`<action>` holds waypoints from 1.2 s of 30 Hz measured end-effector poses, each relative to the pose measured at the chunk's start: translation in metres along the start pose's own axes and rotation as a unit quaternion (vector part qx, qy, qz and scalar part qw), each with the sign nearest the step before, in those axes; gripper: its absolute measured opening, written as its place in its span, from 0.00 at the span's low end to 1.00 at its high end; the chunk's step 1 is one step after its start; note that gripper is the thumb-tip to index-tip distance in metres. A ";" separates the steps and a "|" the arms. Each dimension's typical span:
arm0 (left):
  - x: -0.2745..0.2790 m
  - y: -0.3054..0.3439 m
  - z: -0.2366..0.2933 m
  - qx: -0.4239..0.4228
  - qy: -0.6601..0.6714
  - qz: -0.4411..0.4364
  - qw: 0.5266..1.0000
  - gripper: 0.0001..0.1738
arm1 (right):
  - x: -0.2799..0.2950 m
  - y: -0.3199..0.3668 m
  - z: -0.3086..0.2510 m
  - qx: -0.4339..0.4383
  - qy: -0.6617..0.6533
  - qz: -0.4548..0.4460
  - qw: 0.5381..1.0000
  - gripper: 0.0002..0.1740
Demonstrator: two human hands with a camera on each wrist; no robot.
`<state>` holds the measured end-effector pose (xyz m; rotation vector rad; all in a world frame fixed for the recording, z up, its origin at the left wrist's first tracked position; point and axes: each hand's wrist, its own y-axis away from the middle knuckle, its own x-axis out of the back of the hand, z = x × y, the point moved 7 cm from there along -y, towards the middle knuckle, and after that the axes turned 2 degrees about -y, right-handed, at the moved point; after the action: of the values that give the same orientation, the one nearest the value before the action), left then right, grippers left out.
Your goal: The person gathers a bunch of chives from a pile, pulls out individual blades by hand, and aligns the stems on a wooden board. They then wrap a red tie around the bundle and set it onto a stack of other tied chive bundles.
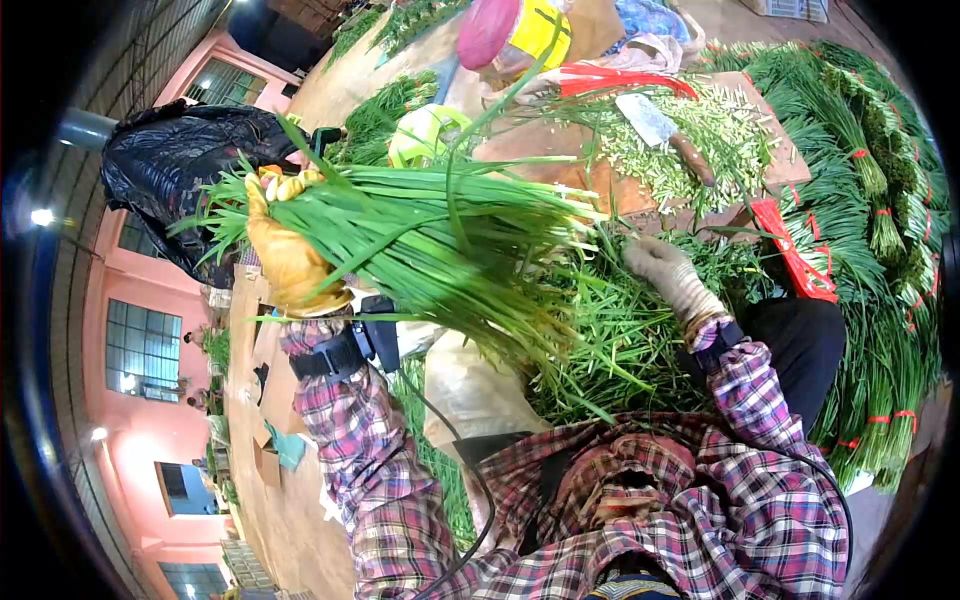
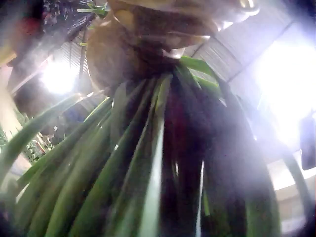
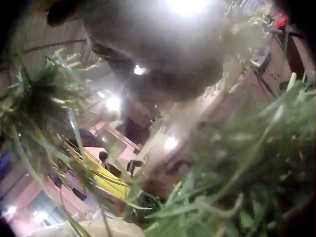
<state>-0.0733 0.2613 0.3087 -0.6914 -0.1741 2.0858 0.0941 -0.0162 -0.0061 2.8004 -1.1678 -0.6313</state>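
My left hand [image 1: 292, 240], in a yellow glove, grips a big bunch of garlic chives [image 1: 450, 215] by the leafy end. The pale stem ends fan out to the right, and the left wrist view shows the leaves [image 2: 98, 168] hanging below the glove. My right hand [image 1: 665, 270], in a pale glove, is just right of the stem ends, above a heap of loose green leaves [image 1: 630, 340]. Its fingers are partly hidden and blurred in the right wrist view, so I cannot tell whether they pinch any leaves.
Ahead is a wooden board [image 1: 790, 150] strewn with chopped stem ends, bearing a cleaver [image 1: 648, 120] with a brown handle. Red ties [image 1: 795, 250] hang at its near edge; more red ties [image 1: 625, 80] lie behind. Tied chive bundles [image 1: 860, 170] cover the right side. A black plastic bag [image 1: 190, 165] is at left.
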 end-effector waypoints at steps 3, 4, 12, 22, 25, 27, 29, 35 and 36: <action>-0.006 -0.010 -0.003 -0.022 0.031 0.071 0.997 0.16 | -0.061 0.020 -0.047 0.046 0.096 -0.207 0.973 0.25; -0.013 -0.011 -0.008 -0.027 0.030 0.077 0.996 0.17 | -0.079 0.020 -0.051 0.063 0.098 -0.225 0.967 0.23; -0.019 -0.015 0.014 -0.011 -0.091 0.036 0.995 0.21 | -0.091 0.000 -0.005 -0.047 0.012 -0.044 0.998 0.11; 0.010 -0.008 0.008 -0.052 -0.063 0.012 0.997 0.20 | -0.072 -0.003 -0.039 0.025 0.049 -0.224 0.973 0.33; -0.011 0.003 -0.008 -0.091 -0.095 0.168 0.977 0.16 | -0.107 -0.044 -0.012 0.251 0.035 -0.174 0.951 0.26; -0.025 -0.002 -0.014 -0.031 0.010 0.085 0.996 0.15 | -0.129 -0.073 0.019 0.187 -0.146 -0.193 0.952 0.19; -0.036 0.000 -0.013 -0.020 0.025 0.007 0.999 0.16 | -0.118 -0.091 0.034 0.297 0.237 -0.125 0.916 0.18; -0.040 0.008 0.003 -0.047 -0.018 0.002 0.999 0.18 | 0.000 -0.026 0.048 -0.143 0.092 0.031 0.985 0.16; -0.039 0.011 0.004 -0.058 -0.042 0.043 0.997 0.18 | 0.004 -0.026 0.047 -0.099 0.141 0.004 0.985 0.18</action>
<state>-0.0663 0.2238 0.3237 -0.6904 -0.3199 2.2017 0.0963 0.0050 -0.0552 2.6078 -1.0025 -0.3159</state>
